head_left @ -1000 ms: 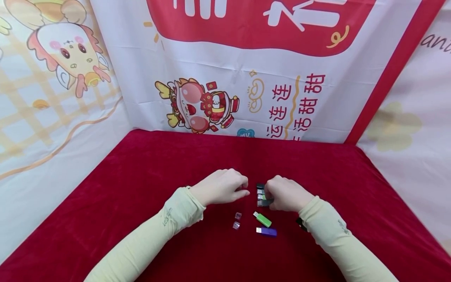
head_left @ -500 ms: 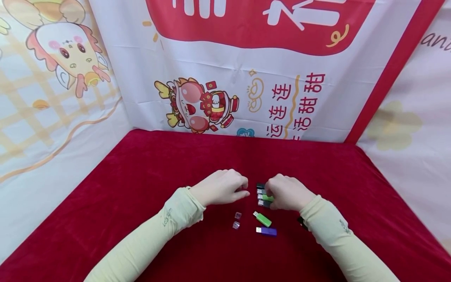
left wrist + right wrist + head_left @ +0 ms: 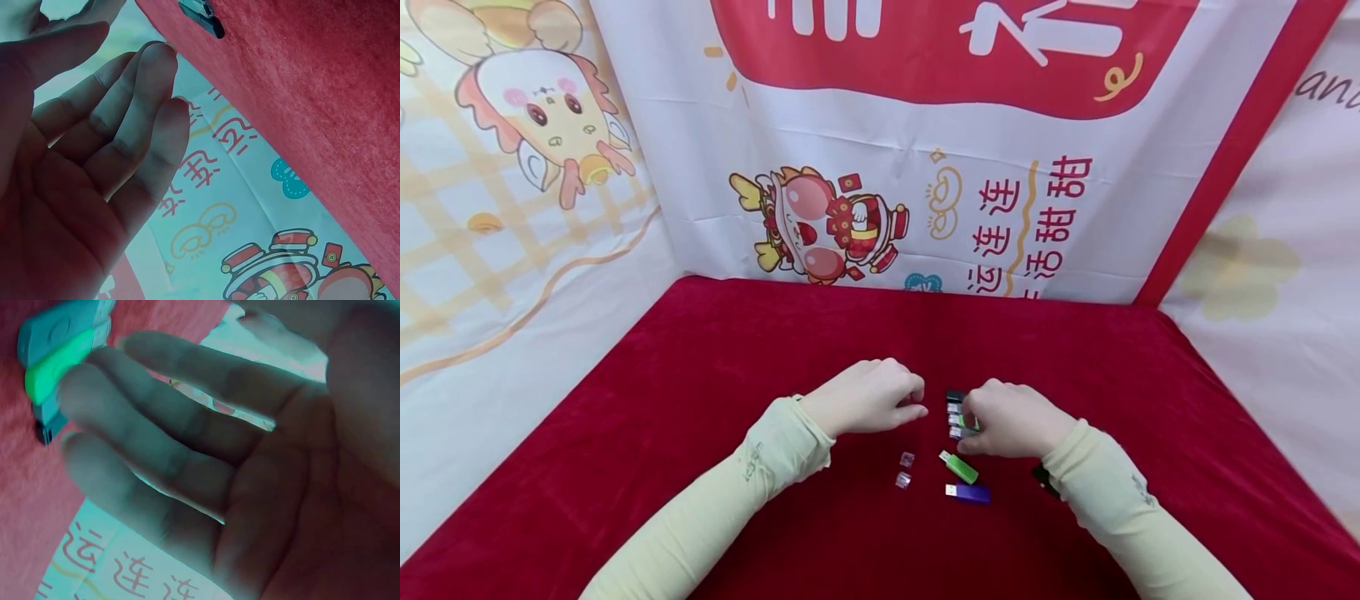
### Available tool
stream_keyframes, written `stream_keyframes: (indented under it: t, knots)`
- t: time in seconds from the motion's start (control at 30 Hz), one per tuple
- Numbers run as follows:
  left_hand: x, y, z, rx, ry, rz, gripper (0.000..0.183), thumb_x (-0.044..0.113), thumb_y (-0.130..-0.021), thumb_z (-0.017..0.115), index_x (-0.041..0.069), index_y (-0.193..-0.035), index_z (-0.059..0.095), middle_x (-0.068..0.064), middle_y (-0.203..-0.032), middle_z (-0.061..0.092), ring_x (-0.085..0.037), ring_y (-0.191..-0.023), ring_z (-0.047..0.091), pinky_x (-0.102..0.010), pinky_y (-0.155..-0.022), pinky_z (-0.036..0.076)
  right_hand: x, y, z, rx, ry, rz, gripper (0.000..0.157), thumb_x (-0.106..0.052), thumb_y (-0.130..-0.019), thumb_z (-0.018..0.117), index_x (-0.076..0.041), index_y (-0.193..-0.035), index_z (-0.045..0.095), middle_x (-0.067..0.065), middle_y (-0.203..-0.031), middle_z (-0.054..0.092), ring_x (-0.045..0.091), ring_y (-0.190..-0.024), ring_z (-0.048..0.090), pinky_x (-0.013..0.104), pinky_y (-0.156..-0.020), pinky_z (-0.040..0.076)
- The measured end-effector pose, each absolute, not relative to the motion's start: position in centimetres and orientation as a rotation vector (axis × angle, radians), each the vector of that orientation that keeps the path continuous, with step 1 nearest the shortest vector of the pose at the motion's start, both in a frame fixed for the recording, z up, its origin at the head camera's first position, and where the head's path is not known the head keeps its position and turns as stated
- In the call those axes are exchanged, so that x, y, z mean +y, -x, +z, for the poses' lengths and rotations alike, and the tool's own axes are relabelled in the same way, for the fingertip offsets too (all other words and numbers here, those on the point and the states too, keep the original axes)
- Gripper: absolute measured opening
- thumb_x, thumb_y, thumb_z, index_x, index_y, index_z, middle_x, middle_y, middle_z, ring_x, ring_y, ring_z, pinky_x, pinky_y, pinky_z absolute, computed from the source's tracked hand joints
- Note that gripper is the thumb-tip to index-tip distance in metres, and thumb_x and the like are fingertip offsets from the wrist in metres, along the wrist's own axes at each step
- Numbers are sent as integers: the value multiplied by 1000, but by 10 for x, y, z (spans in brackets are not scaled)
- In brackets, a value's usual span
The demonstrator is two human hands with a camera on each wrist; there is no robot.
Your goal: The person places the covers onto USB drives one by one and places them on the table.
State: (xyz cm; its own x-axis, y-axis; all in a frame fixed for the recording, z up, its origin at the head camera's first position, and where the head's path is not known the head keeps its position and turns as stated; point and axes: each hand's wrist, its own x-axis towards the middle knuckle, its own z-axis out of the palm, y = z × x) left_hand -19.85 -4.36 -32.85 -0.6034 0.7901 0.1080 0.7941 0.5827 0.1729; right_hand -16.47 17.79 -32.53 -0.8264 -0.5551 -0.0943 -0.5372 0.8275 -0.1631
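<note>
Cream-sleeved, the right hand [image 3: 1013, 419] arches over USB sticks [image 3: 55, 365], perhaps touching them.

Booth-like cloth enclosure; wider room hidden, so home, shop or office can't be told. Red cloth [image 3: 820, 333] covers the work surface. White printed sheet [image 3: 917, 133] at 12 o'clock, cartoon figure [image 3: 805, 225] and lettering [image 3: 1051, 221] on it. Pale cartoon sheet [image 3: 512, 225] at 10, flower-print sheet [image 3: 1300, 350] at 2.

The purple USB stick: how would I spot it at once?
On the red cloth, find the person's right hand. Nearer the viewer lies a green stick, and nearer still the purple USB stick. Its purple body sets it apart from that green neighbour.
</note>
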Motion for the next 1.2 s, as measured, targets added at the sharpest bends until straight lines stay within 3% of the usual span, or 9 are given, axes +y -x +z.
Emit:
stream_keyframes:
  t: [0.37,0.73,1.2]
  knots:
    - [-43,198,-327,-2793,1400,-324,13,30,-91,73,17,-88,72,13,-66,54,-6,-59,51,-20,-55,45,172,158,-336,2782,1013,-215,36,-24,-77,82,-20,-55,55,-12,-48,44,4,-43,40,26,-43,37]
    - [-44,199,-328,-2807,1391,-345,13,30,-91,73,18,-88,72,13,-65,53,-6,-59,51,-21,-55,46,166,158,-343,2779,1040,-193,34,-20,-73,83,-21,-54,54,-14,-49,45,6,-52,43,27,-46,39]
    - [-45,198,-329,-2854,1410,-353,13,29,-90,73,17,-88,72,11,-70,59,-5,-59,53,-19,-58,47,162,156,-345,2805,1145,-146,35,-14,-63,89,-21,-54,56,-15,-49,43,5,-49,45,27,-46,41]
